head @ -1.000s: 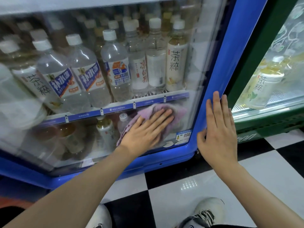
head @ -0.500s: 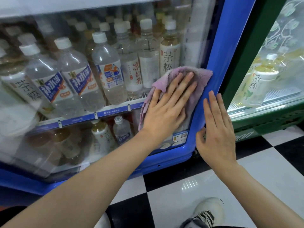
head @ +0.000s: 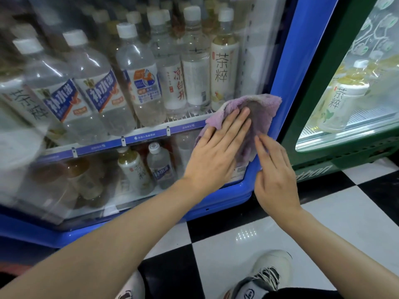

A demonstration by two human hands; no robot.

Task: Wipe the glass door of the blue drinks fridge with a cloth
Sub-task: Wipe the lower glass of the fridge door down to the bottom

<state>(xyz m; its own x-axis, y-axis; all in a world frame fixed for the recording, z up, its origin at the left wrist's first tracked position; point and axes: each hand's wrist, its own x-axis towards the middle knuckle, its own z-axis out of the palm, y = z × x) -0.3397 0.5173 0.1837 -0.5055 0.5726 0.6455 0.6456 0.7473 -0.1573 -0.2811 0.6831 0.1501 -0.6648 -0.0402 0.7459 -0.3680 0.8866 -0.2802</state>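
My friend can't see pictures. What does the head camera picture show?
A person's left hand presses a purple cloth flat against the glass door of a blue drinks fridge full of bottles. The right hand rests open on the blue frame beside it, above a checkered floor.

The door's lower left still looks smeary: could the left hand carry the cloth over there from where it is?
Probably yes. The left hand presses flat on the cloth at the door's lower right, and the glass to its left shows nothing in front of it; the right hand rests on the blue frame, aside.
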